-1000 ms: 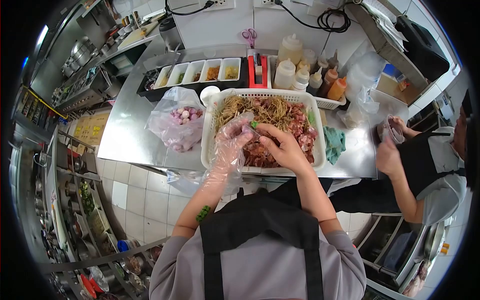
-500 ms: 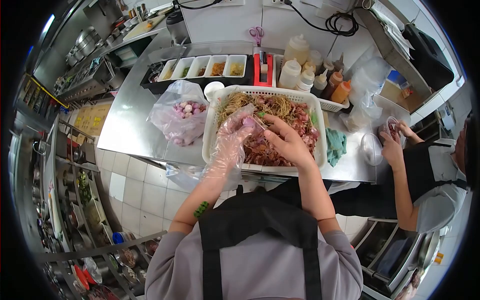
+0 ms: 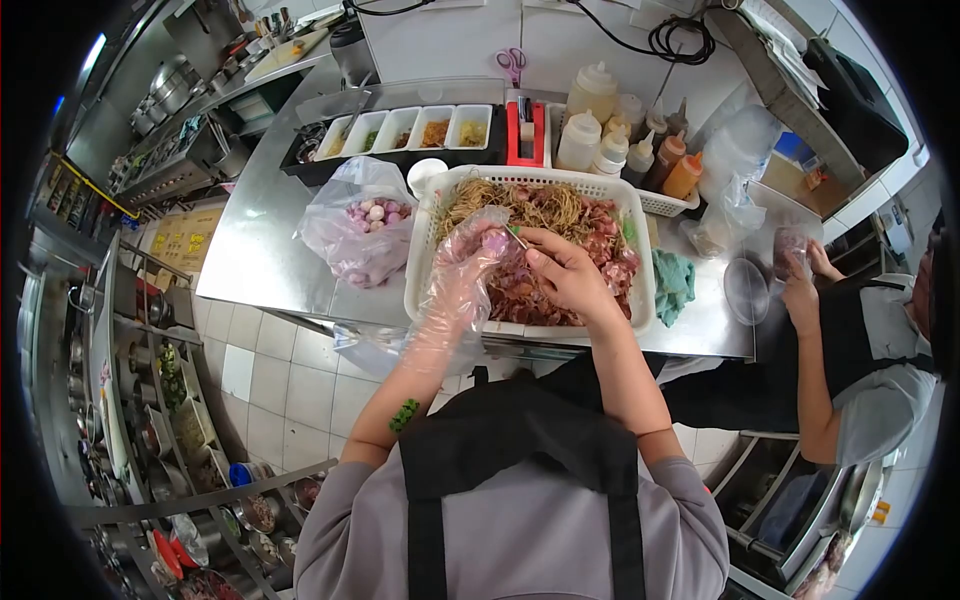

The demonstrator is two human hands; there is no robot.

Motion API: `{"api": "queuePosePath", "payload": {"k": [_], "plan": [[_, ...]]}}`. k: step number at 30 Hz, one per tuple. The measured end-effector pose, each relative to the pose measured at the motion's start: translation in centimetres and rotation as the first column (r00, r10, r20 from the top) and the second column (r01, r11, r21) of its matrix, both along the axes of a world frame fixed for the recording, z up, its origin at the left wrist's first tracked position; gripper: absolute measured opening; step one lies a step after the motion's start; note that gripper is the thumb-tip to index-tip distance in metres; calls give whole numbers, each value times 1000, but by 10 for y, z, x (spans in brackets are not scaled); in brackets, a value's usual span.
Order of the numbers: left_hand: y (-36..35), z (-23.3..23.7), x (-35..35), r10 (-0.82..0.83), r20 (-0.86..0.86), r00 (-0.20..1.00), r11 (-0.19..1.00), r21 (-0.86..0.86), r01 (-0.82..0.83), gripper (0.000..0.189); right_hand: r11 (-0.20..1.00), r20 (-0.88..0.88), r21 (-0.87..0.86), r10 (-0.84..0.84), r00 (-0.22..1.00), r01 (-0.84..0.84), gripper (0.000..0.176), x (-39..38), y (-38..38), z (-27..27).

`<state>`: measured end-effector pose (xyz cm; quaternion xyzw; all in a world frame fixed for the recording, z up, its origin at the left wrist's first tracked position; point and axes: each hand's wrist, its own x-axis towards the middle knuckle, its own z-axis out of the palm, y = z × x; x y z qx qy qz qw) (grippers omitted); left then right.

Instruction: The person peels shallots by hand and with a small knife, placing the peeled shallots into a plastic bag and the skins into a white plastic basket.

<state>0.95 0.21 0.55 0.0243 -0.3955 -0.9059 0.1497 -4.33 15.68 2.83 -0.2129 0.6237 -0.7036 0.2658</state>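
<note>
My left hand point(image 3: 468, 250), in a clear plastic glove, is closed around a shallot point(image 3: 494, 241) above the white basket point(image 3: 422, 285). My right hand point(image 3: 568, 272) is bare and pinches a small knife point(image 3: 516, 237), its thin blade against or very near the shallot. A bit of green shows at the knife, most of which my fingers hide. Below both hands, the basket holds reddish shallot skins point(image 3: 540, 305) and dry, stringy roots point(image 3: 480, 200). To the left, a clear plastic bag point(image 3: 340, 235) stands open with peeled shallots point(image 3: 378, 214) in it.
Behind the basket are a row of white ingredient tubs point(image 3: 398, 128), a red holder point(image 3: 525, 135) and several squeeze bottles point(image 3: 580, 140). A green cloth point(image 3: 672, 285) lies at its right. Further right, a co-worker's hands point(image 3: 803, 290) hold a clear container point(image 3: 790, 252).
My right hand has shifted slightly and the knife has turned against the shallot. My left hand stays nearly in place. The co-worker's container has been raised and tilted.
</note>
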Motion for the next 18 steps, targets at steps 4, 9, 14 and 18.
{"api": "queuePosePath", "payload": {"k": [4,9,14,18], "plan": [[0,6,4,-56,-17,998,995,84,57,26,1000,14,-17,2,1000,-2,33,0,-1,1],[-9,-3,1,-106,10,994,973,209,101,29,978,-144,144,-132,981,153,30,-2,-2,1],[-4,-9,-2,-65,-24,998,987,143,68,36,971,-396,108,-153,905,211,30,-2,-3,-2],[-5,-11,-1,-41,34,999,979,201,33,35,936,-367,156,-241,899,314,29,-2,0,14]]}}
